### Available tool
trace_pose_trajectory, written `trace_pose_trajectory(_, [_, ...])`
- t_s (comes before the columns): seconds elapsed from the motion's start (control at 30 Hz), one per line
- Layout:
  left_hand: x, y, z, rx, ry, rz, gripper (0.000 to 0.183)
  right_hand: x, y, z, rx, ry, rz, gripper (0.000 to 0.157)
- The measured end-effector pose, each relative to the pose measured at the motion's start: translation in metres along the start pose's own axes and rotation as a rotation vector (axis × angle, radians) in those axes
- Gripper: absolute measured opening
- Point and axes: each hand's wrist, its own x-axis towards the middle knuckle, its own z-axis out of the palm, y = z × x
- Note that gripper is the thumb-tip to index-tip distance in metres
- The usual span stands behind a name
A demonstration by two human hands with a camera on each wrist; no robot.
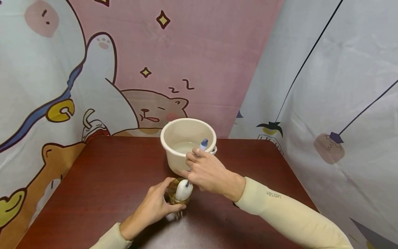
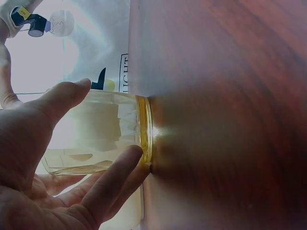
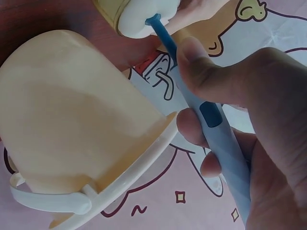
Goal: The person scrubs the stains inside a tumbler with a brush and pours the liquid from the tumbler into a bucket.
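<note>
An amber glass point(image 1: 172, 191) is gripped by my left hand point(image 1: 153, 202), with thumb and fingers on opposite sides of it. In the left wrist view the base of the glass point(image 2: 96, 127) is down at the tabletop. My right hand point(image 1: 206, 172) holds a sponge cup brush by its long blue handle point(image 3: 223, 143). The white sponge head point(image 1: 183, 192) is inside the mouth of the glass, partly sticking out. Some of the left hand's fingers are hidden behind the glass in the head view.
Just beyond the hands stands a cream bucket point(image 1: 174, 157) with what looks like water at its bottom. Its white carrying handle point(image 3: 53, 199) hangs at the side. The dark red wooden table point(image 1: 102, 180) meets printed cloth walls point(image 1: 199, 62) at the back.
</note>
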Motion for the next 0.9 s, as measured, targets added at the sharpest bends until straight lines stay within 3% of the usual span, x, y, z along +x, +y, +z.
trace_pose_trajectory(0.63, [0.001,0.003,0.001,-0.003,-0.006,-0.001,0.076,-0.009,0.004,0.006,0.146,0.022,0.046,0.038])
trace_pose_trajectory(0.9, [0.000,0.003,0.000,-0.004,-0.004,-0.011,0.077,-0.010,-0.001,0.013,0.208,0.038,0.091,0.035])
